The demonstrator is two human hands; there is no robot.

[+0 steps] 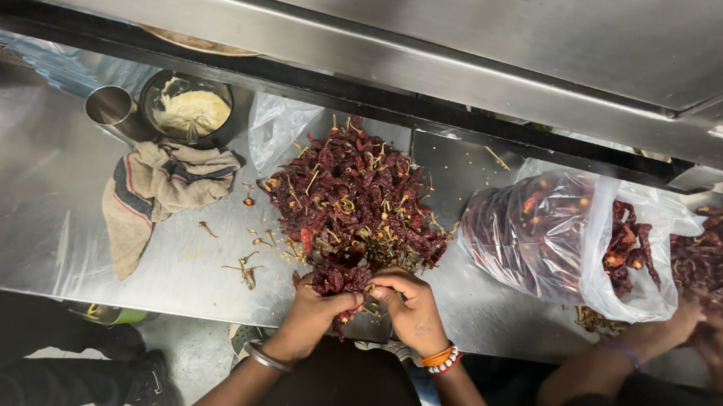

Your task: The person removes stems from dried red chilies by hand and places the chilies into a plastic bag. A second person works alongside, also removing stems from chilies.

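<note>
light: bright overhead | glare: steel counter [31, 197] | focus: sharp ctr, edges slightly soft | shadows: dark below counter

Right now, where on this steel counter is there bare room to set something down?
Bare steel lies left of the striped cloth on the counter, and in a narrower strip between the chilli pile and the plastic bag. It is crowded where both hands, left and right, work.

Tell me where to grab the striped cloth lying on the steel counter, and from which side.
Probably the bunched upper end of the striped cloth, where folds stand up beside the dark bowl. Pinch from above: the lower tail lies flat on the steel counter and offers little to catch. That side is open; the chili pile and both hands, left hand and right hand, sit on its other side.
</note>
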